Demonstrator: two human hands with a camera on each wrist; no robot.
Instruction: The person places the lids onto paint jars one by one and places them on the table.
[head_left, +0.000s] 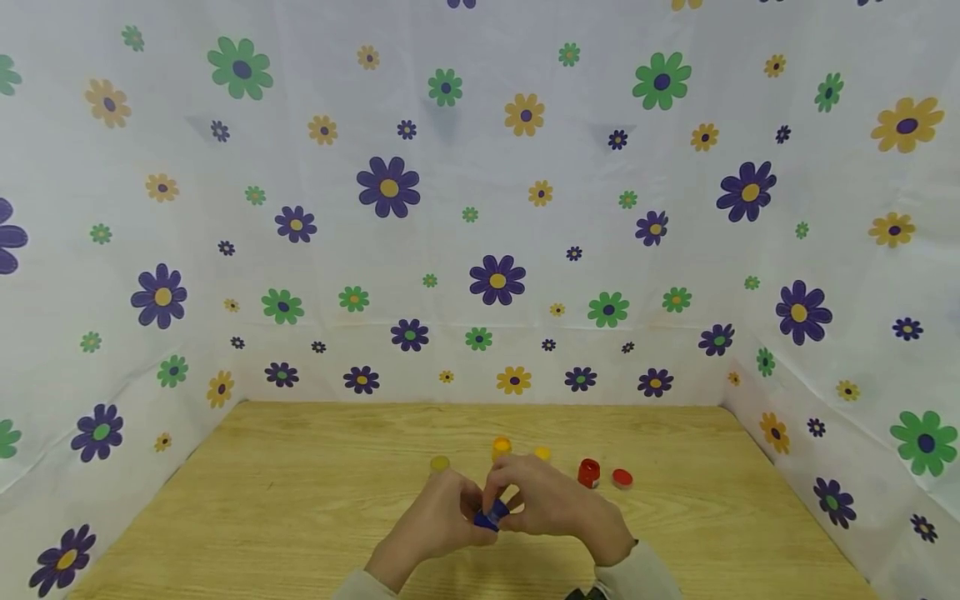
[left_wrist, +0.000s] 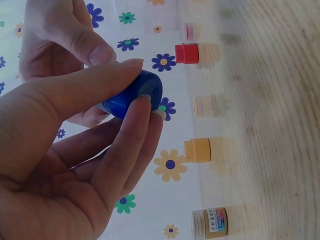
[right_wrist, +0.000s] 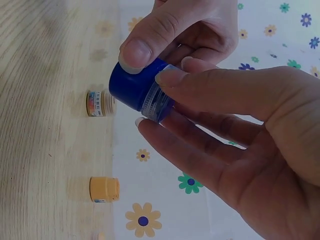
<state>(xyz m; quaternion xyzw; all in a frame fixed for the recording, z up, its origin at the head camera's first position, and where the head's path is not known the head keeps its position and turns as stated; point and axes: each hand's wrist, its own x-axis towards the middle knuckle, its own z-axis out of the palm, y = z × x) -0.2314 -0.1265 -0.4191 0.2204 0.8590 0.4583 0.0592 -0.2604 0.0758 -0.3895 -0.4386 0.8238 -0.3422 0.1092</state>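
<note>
at six o'clock in the head view — left hand (head_left: 444,517) slanting from seven, right hand (head_left: 553,498) arched from five — each of them is pinching the same blue jar (right_wrist: 129,86).

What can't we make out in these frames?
- Lower part of the olive jar: head view, behind the left hand.
- Lower part of the yellow jar: head view, behind the right hand.
- Print on the red jar: head view, too small.
- Part of the blue jar: right wrist view, covered by both hands.
- Yellow piece: right wrist view, cut off by bottom edge.
</note>
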